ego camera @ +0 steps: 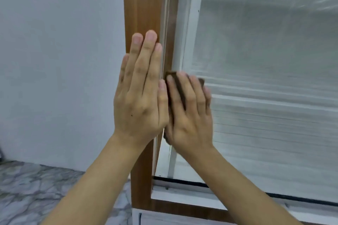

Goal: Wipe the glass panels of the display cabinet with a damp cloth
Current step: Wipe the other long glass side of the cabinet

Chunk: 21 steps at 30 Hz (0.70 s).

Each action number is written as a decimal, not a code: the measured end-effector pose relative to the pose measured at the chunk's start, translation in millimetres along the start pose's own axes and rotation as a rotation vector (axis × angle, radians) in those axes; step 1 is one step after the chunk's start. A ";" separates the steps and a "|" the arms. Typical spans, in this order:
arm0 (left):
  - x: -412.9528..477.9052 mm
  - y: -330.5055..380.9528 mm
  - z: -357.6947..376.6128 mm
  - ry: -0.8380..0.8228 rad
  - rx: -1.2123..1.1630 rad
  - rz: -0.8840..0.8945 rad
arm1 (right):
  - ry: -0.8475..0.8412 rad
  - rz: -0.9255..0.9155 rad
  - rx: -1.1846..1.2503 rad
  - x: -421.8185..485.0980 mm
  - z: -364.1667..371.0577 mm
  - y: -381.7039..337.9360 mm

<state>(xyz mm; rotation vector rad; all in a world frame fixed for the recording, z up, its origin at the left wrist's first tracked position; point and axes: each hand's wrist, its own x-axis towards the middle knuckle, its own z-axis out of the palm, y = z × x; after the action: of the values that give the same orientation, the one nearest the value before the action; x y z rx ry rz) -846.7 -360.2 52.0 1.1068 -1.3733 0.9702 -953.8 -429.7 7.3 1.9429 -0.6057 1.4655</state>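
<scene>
Flat left hand [140,97] braces the frame [140,5]; right hand [190,118] presses the cloth [172,75] with straight fingers [192,93], best wiping evenly toward 3 o'clock.

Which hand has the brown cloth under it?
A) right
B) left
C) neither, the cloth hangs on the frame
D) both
A: the right hand presses the brown cloth flat against the glass panel near its left edge, while the left hand lies open on the wooden frame post with no cloth under it.
</scene>
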 end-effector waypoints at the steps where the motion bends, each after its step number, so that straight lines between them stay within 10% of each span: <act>1: -6.1 0.6 2.5 0.016 -0.005 -0.003 | 0.057 0.052 0.027 17.3 2.2 0.4; 21: -79.3 -12.6 24.7 0.148 0.051 0.080 | 0.042 -0.181 -0.081 -122.1 23.6 -6.1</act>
<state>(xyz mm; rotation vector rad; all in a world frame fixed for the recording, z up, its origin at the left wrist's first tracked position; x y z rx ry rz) -840.6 -379.2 -29.7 1.0036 -1.2866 1.1280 -967.6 -443.2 -115.7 1.8484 -0.4502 1.3452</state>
